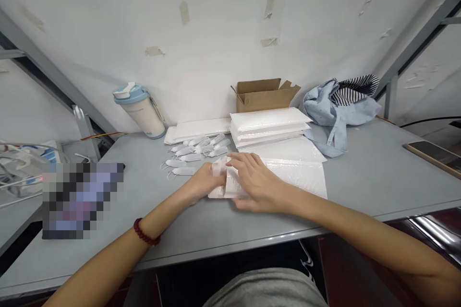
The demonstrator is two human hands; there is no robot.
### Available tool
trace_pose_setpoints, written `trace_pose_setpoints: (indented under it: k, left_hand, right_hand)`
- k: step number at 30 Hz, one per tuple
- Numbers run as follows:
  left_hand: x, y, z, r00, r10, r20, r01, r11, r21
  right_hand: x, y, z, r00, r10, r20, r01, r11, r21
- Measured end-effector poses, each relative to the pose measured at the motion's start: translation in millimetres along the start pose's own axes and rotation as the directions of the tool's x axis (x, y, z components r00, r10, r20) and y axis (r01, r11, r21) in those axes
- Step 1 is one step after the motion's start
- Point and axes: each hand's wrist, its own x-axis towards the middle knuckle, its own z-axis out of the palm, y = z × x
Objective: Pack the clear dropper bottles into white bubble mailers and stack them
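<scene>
A white bubble mailer [235, 185] lies near the front of the desk with its open end to the left. My left hand [203, 183] grips that end, thumb at the opening; a small translucent piece [218, 168] shows by the fingers, too unclear to name. My right hand [254, 180] holds the mailer from the other side, fingers bent over its top edge. Behind my left hand several small, slim white items with loop cords [190, 158] lie in loose rows. A stack of bubble mailers [268, 122] stands behind my right hand, with more mailers [306, 177] spread below it.
An open cardboard box [266, 98] and a light-blue cloth bag [327, 110] stand against the wall. At the left are a cream tumbler [141, 111], a blurred-out flat device [84, 201] and tangled white cables [23, 172]. A phone [437, 156] lies far right.
</scene>
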Motion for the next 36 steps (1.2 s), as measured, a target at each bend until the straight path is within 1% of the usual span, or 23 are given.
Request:
trace_pose_setpoints:
  k: [5, 9, 12, 16, 20, 22, 24, 25, 26, 28, 30, 31, 33, 36]
  left_hand:
    - [0.8, 0.9, -2.4, 1.000, -0.022, 0.000, 0.022, 0.999, 0.036]
    - [1.5, 1.7, -5.9, 0.998, -0.025, -0.065, 0.027, 0.999, 0.032]
    - [0.3, 3.8, -10.7, 0.995, -0.028, -0.098, 0.035, 0.997, 0.071]
    - [-1.9, 6.2, -18.5, 0.996, -0.016, -0.086, 0.028, 0.990, 0.138]
    - [-2.7, 10.2, -22.7, 0.996, -0.001, -0.091, 0.017, 0.986, 0.168]
    - [-4.0, 15.0, -28.6, 0.996, 0.017, -0.090, 0.002, 0.979, 0.204]
    - [-7.0, 21.4, -41.5, 0.995, 0.056, -0.083, -0.032, 0.962, 0.270]
    - [-9.3, 24.4, -50.8, 0.994, 0.083, -0.076, -0.054, 0.944, 0.324]
    - [-11.8, 27.1, -61.5, 0.990, 0.108, -0.093, -0.062, 0.914, 0.401]
    - [-16.6, 30.1, -83.9, 0.973, 0.186, -0.135, -0.071, 0.802, 0.593]
    - [-19.5, 29.5, -102.2, 0.973, 0.174, -0.151, -0.013, 0.694, 0.720]
    - [-19.8, 27.9, -107.9, 0.973, 0.168, -0.156, 0.011, 0.646, 0.763]
    - [-18.3, 22.7, -111.7, 0.978, 0.149, -0.143, 0.032, 0.574, 0.818]
    - [-13.4, 14.1, -103.6, 0.987, 0.143, -0.076, -0.006, 0.501, 0.866]
  right_hand:
    - [-0.3, -2.7, 2.6, 0.999, -0.014, -0.047, 0.013, 1.000, -0.019]
    - [-1.0, 2.5, 5.3, 1.000, 0.005, -0.010, -0.005, 0.998, -0.061]
    - [-1.9, 6.5, 5.1, 0.999, -0.004, -0.037, 0.001, 0.997, -0.075]
    - [-1.7, 10.7, 1.2, 0.995, -0.010, -0.099, -0.001, 0.994, -0.105]
    - [-0.3, 15.1, -6.5, 0.996, 0.047, -0.071, -0.055, 0.991, -0.118]
    - [0.1, 17.8, -10.2, 0.995, 0.067, -0.077, -0.077, 0.988, -0.131]
    - [0.0, 21.0, -12.8, 0.990, 0.093, -0.108, -0.109, 0.983, -0.147]
    - [-0.2, 22.7, -13.6, 0.987, 0.105, -0.124, -0.124, 0.980, -0.155]
    - [-0.4, 24.5, -14.2, 0.984, 0.114, -0.135, -0.135, 0.978, -0.162]
    - [-0.8, 27.8, -14.6, 0.983, 0.122, -0.138, -0.145, 0.975, -0.166]
    - [-0.9, 30.0, -14.7, 0.984, 0.134, -0.120, -0.152, 0.977, -0.152]
    - [-0.9, 30.6, -14.8, 0.983, 0.147, -0.108, -0.161, 0.977, -0.138]
    - [-0.8, 30.5, -15.0, 0.981, 0.175, -0.084, -0.183, 0.977, -0.106]
    - [-0.8, 28.8, -15.3, 0.977, 0.205, -0.056, -0.209, 0.976, -0.067]
